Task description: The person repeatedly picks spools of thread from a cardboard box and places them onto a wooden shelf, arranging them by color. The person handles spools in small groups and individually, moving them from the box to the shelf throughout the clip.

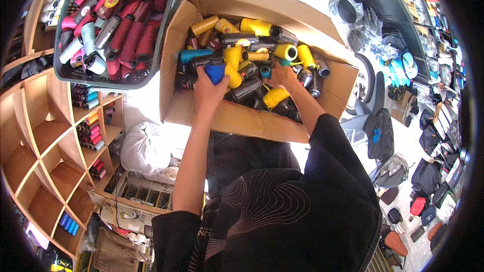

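My left hand (207, 88) is closed around a blue thread spool (216, 73) at the left of an open cardboard box (201, 115). A yellow thread cone (232, 76) lies right beside its fingers. My right hand (284, 79) reaches down among the spools with its fingers curled; what they grip is hidden. Close to those fingertips is a small teal spool (265, 71). Yellow spools (286, 52), dark spools (246, 90) and an orange-yellow cone (204, 25) are heaped in the box. A teal-blue spool (194, 55) lies toward the left wall.
A dark plastic crate (133, 81) full of maroon and pale thread spools stands at the upper left. Below it is a wooden cubby shelf (43, 171) with some spools. A white sack (145, 148) sits on the left. Bags and small items crowd the floor (406, 211) at right.
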The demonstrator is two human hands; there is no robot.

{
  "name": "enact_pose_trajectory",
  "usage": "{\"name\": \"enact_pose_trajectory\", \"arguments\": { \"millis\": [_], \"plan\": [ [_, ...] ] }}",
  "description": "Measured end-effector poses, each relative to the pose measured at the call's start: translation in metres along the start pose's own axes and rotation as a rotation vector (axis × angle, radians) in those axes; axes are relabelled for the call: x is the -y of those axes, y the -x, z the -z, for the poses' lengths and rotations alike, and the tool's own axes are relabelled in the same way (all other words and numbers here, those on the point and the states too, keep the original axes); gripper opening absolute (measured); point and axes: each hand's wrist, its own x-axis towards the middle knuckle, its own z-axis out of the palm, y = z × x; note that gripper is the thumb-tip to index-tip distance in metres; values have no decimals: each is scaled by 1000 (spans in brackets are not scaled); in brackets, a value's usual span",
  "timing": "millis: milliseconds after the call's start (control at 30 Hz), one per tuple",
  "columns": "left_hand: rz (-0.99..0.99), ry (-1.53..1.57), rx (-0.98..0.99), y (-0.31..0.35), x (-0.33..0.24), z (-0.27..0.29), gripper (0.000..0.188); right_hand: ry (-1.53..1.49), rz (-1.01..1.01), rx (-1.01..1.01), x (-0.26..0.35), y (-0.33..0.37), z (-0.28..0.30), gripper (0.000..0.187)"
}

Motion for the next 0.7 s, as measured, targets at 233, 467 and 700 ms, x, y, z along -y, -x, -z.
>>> {"name": "enact_pose_trajectory", "arguments": {
  "millis": [233, 467, 700],
  "plan": [
    [16, -73, -11, 0, 0, 3, 78, -236, -91, -211, 2, 82, 40, 59],
    [-90, -195, 42, -4, 11, -8, 77, -441, -67, -277, -18, 131, 15, 52],
    [-486, -332, -40, 6, 0, -10, 81, -571, 14, -361, 28, 174, 16, 52]
  ]
}}
